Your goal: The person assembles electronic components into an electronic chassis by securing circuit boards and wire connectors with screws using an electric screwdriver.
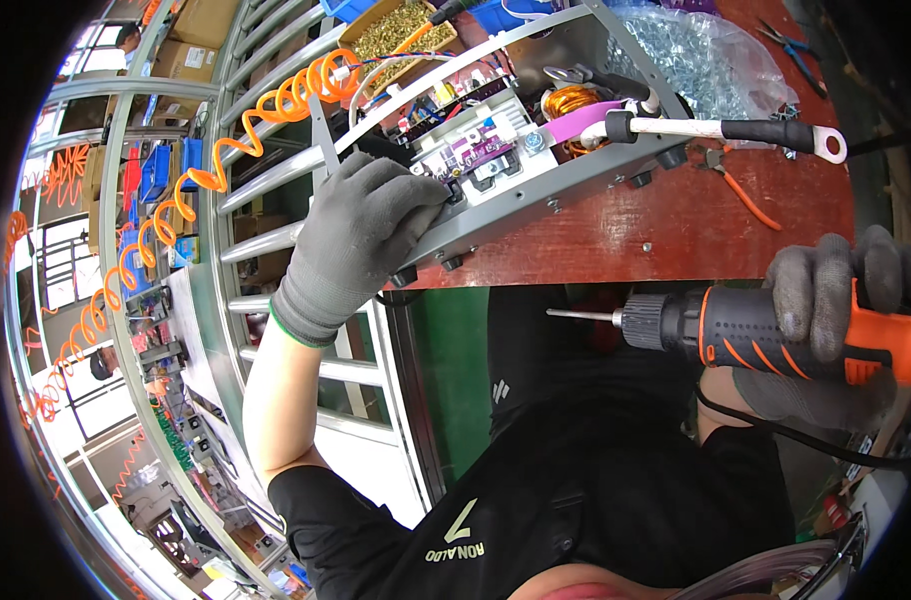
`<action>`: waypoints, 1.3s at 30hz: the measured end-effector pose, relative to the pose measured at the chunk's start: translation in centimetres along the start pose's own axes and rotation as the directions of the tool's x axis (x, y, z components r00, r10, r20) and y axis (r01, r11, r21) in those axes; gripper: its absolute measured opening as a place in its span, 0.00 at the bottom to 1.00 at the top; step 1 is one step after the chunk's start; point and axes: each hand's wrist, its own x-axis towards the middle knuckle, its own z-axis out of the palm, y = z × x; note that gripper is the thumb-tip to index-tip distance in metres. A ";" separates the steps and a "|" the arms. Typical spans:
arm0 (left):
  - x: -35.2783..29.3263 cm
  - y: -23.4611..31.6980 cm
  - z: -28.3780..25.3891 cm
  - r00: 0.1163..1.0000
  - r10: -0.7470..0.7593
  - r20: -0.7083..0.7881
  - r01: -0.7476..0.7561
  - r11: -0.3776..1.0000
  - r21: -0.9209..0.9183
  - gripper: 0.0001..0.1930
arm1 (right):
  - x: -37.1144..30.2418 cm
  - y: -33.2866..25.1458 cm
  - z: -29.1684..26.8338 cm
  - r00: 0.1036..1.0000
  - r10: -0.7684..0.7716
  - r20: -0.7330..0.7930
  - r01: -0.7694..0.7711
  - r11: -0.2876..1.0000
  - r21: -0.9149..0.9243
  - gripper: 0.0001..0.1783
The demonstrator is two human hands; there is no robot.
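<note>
The left hand (361, 235), in a grey glove, gripped the near end of a grey metal chassis (516, 190) that lay on the red-brown bench (676, 225), its near end overhanging the front edge. The chassis ran lengthwise from that edge toward the far right, its open side up, showing a purple terminal block (471, 152) and a copper coil (568, 100). A white cable (716, 130) with a ring lug lay across its far end. The right hand (836, 290), also gloved, clasped an orange and black drill (776, 330) off the bench's front edge; the drill lay level, its bit (581, 315) pointing left. Orange-handled pliers (741, 190) rested on the bench beside the chassis.
</note>
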 end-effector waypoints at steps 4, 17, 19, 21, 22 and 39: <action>0.2 -0.2 0.1 1.000 0.027 -0.002 -0.027 1.000 0.000 0.08 | -0.1 0.7 1.1 0.986 -0.128 -0.112 0.137 0.987 0.085 0.16; -3.0 3.7 -0.8 0.964 -0.216 -0.158 0.213 0.976 -0.037 0.12 | 3.9 -0.7 4.5 0.955 -0.270 -0.124 0.268 0.963 -0.032 0.27; -3.7 6.8 -0.5 0.926 -0.286 -0.246 0.323 0.938 0.124 0.16 | 5.1 -1.3 4.8 0.958 -0.286 -0.014 0.285 0.957 -0.050 0.28; -4.2 8.4 0.9 0.896 -0.377 -0.235 0.409 0.906 0.107 0.25 | 6.4 -1.8 6.1 0.957 -0.287 -0.040 0.284 0.956 -0.067 0.27; -3.6 9.2 1.3 0.869 -0.436 -0.234 0.467 0.879 0.095 0.26 | 7.3 -1.8 6.8 0.938 -0.344 -0.048 0.346 0.938 0.033 0.28; -2.9 8.7 3.5 0.749 -0.605 -0.268 0.610 0.789 -0.077 0.25 | 13.0 1.5 11.0 0.980 -0.198 0.025 0.198 0.952 -0.234 0.27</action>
